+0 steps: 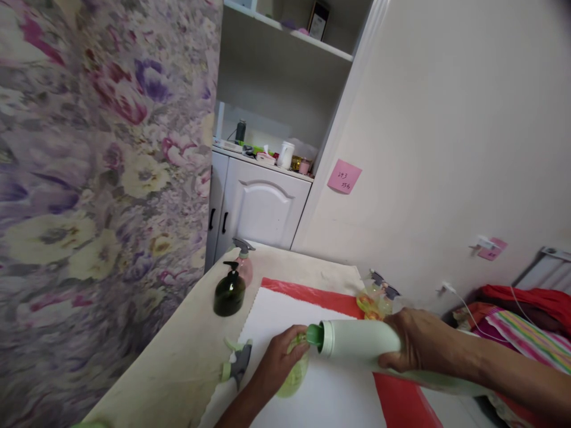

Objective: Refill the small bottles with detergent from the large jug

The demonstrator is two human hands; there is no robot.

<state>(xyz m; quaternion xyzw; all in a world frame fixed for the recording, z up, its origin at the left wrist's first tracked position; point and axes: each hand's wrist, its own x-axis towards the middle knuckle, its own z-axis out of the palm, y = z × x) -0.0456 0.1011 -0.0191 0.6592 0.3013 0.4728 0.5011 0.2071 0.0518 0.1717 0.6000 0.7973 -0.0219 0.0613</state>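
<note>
My left hand (283,351) is wrapped round the neck of a clear yellow-green spray bottle (293,380) without its head. In my right hand (413,342), closed on its body, a pale green bottle (359,340) lies almost level, its open threaded mouth facing left. Something green, liquid or a spout, I cannot tell which, bridges that mouth and the spray bottle's neck. A grey and green spray head (239,361) lies left of my left hand. White paper (343,392) on a red sheet (307,295) covers part of the table.
A dark green pump bottle (229,294) and a pink spray bottle (244,267) stand at the table's (178,351) left. Several yellowish spray bottles (375,302) cluster at the back right near the wall. Beyond are a white cabinet (263,202), a floral curtain (102,178) and bright fabrics (530,339).
</note>
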